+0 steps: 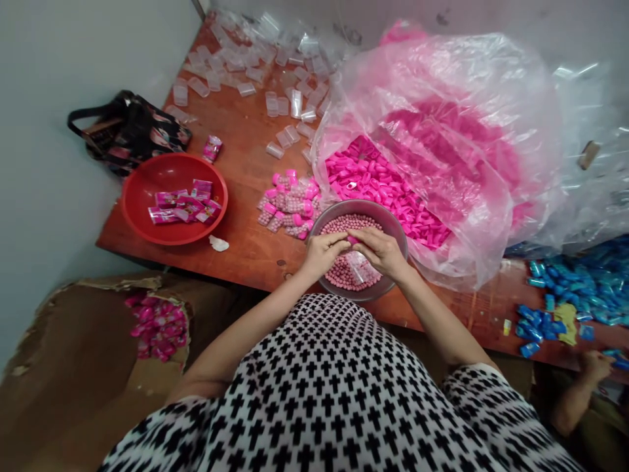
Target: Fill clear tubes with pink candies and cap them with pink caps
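My left hand and my right hand meet over a metal bowl filled with small pink balls. The fingers of both hands are closed around a small pink cap. Whether a container is attached under it is hidden by my fingers. Just below my right fingers, a clear plastic container lies on the balls. Left of the bowl sits a pile of pink-capped containers filled with pink balls. Behind the bowl, loose pink caps spill from a large clear bag.
On the table, a red bowl holds pink packets. Nearby are a black handbag and scattered clear containers. A cardboard box stands below left. At right are blue containers and another person's hand.
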